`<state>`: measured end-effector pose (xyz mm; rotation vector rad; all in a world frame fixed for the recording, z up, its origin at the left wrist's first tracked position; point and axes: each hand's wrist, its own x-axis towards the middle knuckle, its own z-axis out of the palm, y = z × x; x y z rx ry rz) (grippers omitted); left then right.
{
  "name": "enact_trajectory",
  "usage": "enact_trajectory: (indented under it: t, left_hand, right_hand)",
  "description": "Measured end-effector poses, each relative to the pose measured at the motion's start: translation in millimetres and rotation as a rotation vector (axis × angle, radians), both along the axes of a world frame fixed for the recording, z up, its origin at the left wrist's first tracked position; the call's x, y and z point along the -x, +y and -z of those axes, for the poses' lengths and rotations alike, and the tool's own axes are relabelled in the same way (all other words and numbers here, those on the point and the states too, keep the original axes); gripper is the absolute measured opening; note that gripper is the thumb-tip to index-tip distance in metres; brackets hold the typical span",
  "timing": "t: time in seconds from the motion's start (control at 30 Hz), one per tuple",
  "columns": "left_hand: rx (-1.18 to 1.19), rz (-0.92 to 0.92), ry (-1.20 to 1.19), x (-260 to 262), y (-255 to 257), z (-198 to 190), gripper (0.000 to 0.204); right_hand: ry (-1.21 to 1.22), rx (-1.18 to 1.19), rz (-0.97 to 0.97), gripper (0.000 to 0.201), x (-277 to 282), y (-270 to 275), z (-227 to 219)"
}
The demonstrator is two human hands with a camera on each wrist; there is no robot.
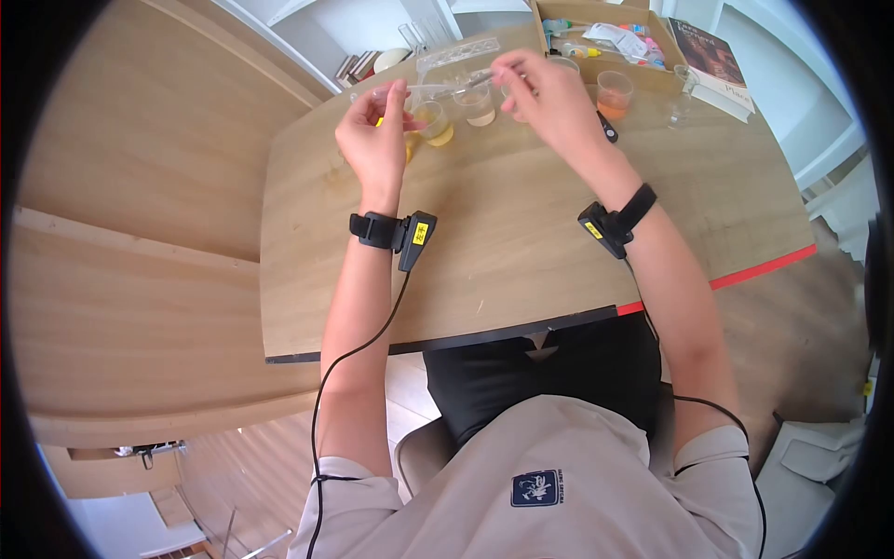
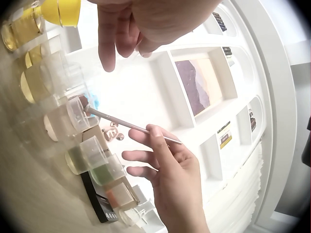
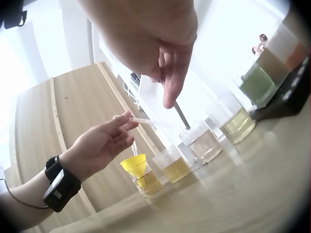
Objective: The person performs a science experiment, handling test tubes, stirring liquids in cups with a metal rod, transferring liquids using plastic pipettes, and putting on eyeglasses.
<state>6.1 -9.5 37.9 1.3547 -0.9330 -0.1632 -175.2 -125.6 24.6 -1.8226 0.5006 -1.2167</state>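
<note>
My left hand (image 1: 372, 140) is raised over the left of the cups, pinching a thin, translucent whitish stick (image 3: 141, 120) that points toward the right hand. My right hand (image 1: 549, 98) holds a slim grey rod (image 2: 126, 122) between thumb and fingers, its other fingers spread in the left wrist view. The rod's lower end is at the rim of a clear cup (image 3: 205, 148) of pale pinkish liquid. Beside it stands a cup of yellow liquid (image 1: 436, 129). Farther left, a yellow funnel (image 3: 135, 166) sits over another container of yellow liquid.
Cups of green (image 3: 258, 85) and orange liquid (image 1: 615, 96) stand to the right, near a black device (image 1: 607, 129). Behind are a clear rack (image 1: 458, 54), a cardboard box (image 1: 549, 11) of small items, and a book (image 1: 712, 61). A glass cylinder (image 1: 683, 98) stands at the right.
</note>
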Motion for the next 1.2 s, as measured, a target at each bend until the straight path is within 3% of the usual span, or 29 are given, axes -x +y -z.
enact_trajectory:
  t: [0.13,0.17,0.23,0.33,0.47,0.53,0.57,0.63,0.8,1.0,1.07,1.13,1.17,1.2]
  left_hand:
    - [-0.026,-0.009,-0.007,3,3,-2,0.026]
    - [-0.016,-0.012,-0.014,1,7,-2,0.026]
    - [0.011,-0.005,-0.039,2,5,-6,0.026]
    - [-0.020,-0.034,-0.029,4,4,-7,0.027]
    - [0.035,-0.026,-0.033,10,4,-10,0.028]
    - [0.071,-0.049,-0.031,11,6,-7,0.028]
    - [0.047,-0.076,-0.059,11,9,0,0.027]
    - [0.044,-0.090,-0.092,18,13,14,0.027]
    - [0.202,-0.007,0.045,33,20,38,0.025]
    - [0.181,-0.008,0.071,23,27,41,0.024]
    - [0.240,-0.006,0.190,22,28,37,0.024]
    - [0.291,0.002,0.292,23,31,42,0.025]
    - [0.318,0.042,0.298,25,29,44,0.024]
    - [0.338,0.086,0.298,25,28,44,0.023]
  right_hand:
    - [-0.189,0.021,0.006,0.025,0,1,-4]
    - [-0.185,0.011,0.002,0.025,-2,4,1]
    - [0.062,0.057,0.004,0.026,2,-3,0]
    - [-0.156,-0.046,0.002,0.026,2,3,-5]
    - [0.019,-0.007,-0.069,0.023,15,-6,-7]
    - [-0.250,-0.080,0.088,0.023,32,-14,-9]
    - [-0.250,-0.067,0.084,0.023,41,-15,-5]
    - [-0.110,-0.015,0.038,0.025,60,-13,2]
    - [-0.064,-0.018,0.013,0.026,81,-2,-5]
    - [0.038,-0.002,0.055,0.024,71,-1,-7]
    - [0.064,0.022,0.082,0.023,58,9,-12]
    - [0.187,0.380,0.158,0.024,42,22,-20]
    - [0.193,0.386,0.146,0.024,35,27,-23]
    - [0.265,0.554,0.154,0.026,27,31,-26]
